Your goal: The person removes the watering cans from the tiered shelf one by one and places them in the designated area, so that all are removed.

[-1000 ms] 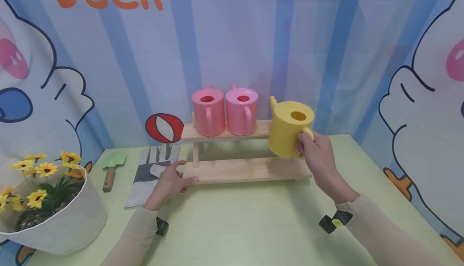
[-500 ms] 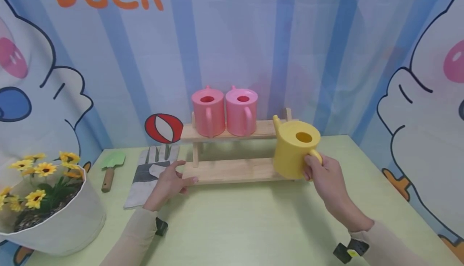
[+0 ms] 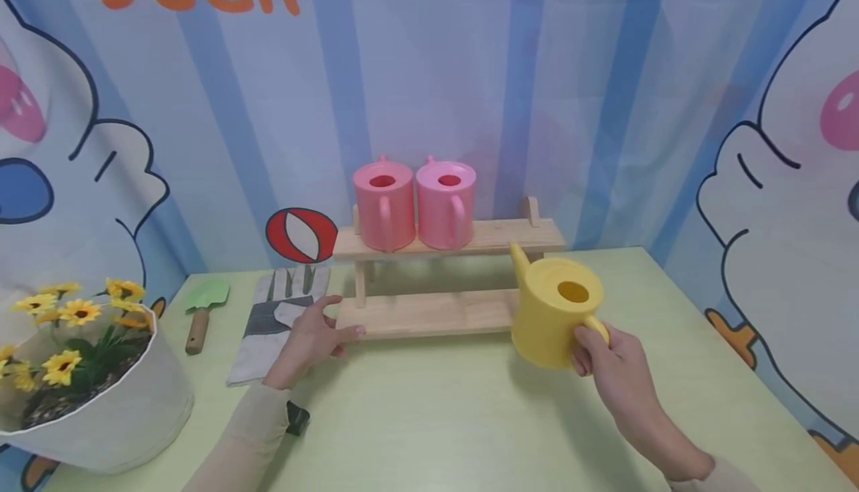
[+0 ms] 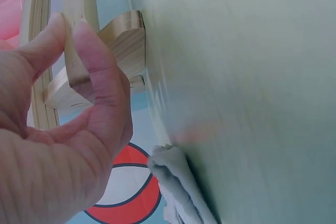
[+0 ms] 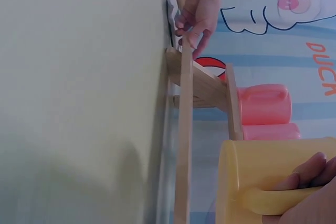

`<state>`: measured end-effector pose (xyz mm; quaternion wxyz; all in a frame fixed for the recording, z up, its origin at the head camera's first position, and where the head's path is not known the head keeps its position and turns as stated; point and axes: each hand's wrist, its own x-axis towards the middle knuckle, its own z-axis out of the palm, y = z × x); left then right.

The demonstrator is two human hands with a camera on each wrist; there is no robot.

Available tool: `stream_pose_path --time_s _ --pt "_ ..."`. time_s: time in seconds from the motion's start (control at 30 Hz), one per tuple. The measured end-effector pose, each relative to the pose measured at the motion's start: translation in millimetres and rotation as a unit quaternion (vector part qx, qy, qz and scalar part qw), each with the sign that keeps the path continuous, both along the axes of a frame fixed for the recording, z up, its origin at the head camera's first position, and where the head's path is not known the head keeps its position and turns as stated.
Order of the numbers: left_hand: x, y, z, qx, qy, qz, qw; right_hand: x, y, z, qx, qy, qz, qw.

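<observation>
My right hand (image 3: 620, 373) grips the handle of a yellow watering can (image 3: 553, 320), upright in front of the right part of a two-tier wooden shelf (image 3: 429, 314). In the right wrist view the yellow can's base shows raised off the table. My left hand (image 3: 312, 343) pinches the left end of the lower board between thumb and fingers, as the left wrist view also shows at the board's end (image 4: 79, 66). Two pink watering cans (image 3: 385, 209) stand side by side on the left part of the upper board, handles toward me.
A grey and white work glove (image 3: 268, 335) lies left of the shelf, partly behind my left hand. Beyond it lies a small green trowel (image 3: 201, 309). A white pot (image 3: 127, 410) of yellow flowers stands at the left. A printed curtain (image 3: 429, 67) hangs behind the table.
The yellow watering can has come down and toward me, off to the right, away from the upper board, held in my right hand. My left hand stays on the shelf.
</observation>
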<state>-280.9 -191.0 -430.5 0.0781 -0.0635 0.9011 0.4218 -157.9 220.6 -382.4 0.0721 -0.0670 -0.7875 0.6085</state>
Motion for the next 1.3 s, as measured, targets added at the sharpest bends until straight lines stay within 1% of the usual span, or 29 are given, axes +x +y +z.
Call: stream_pose_path --time_s 0.17,0.4,0.63,0.73,1.03,1.3 --pt "-0.2 -1 1.9 0.002 -0.001 -0.003 1.0000 6.3 5 -10.7 0.001 -0.022 -0.011 1.000" --pt "-1.9 -1 1.5 0.005 -0.001 -0.002 1.0000 12.2 10 -27.1 0.017 -0.064 -0.021 0.998" --pt "-1.4 0 2.3 0.007 -0.010 0.006 0.9999 14.5 13 -41.8 0.004 -0.066 -0.026 0.997" --pt "-1.3 1 3.3 0.006 -0.007 0.005 0.9999 15.1 13 -47.0 0.002 -0.066 -0.023 0.998" --pt "-1.4 0 2.7 0.022 -0.005 0.003 0.9997 16.8 13 -53.8 0.007 -0.100 -0.029 0.995" --pt "-1.1 -1 -0.8 0.024 -0.003 0.000 0.9997 19.4 13 -58.2 0.015 -0.105 -0.030 0.994"
